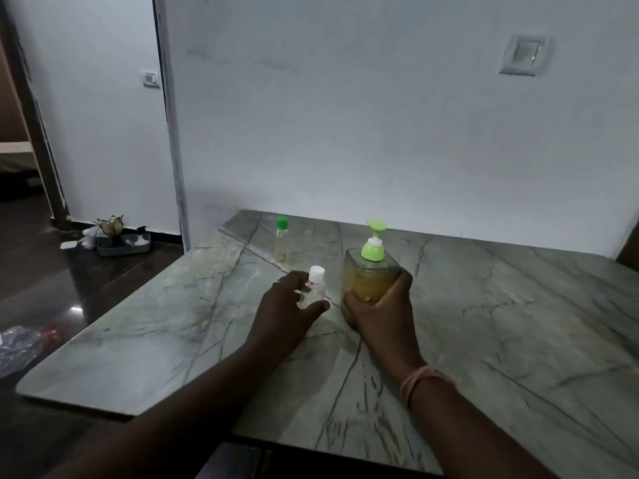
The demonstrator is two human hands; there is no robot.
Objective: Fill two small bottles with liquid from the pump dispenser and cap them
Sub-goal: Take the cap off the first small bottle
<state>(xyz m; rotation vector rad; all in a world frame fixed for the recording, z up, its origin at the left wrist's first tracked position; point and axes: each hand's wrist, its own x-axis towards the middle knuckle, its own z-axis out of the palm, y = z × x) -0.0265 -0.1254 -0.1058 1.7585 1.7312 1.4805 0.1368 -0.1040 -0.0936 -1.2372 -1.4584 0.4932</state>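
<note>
On the marble table [501, 305], the left hand [287, 305] has its fingers and thumb closed around a small clear bottle [314, 288] with a white cap, standing upright. Just to its right, the right hand [377, 305] is wrapped around the near side of the pump dispenser [371, 271], a square jar of yellowish liquid with a green pump head. A second small bottle [281, 240], green-capped, stands farther back to the left, apart from both hands and near the white wall [345, 115]. On the dark floor at far left sits a tray [121, 242] of clutter.
</note>
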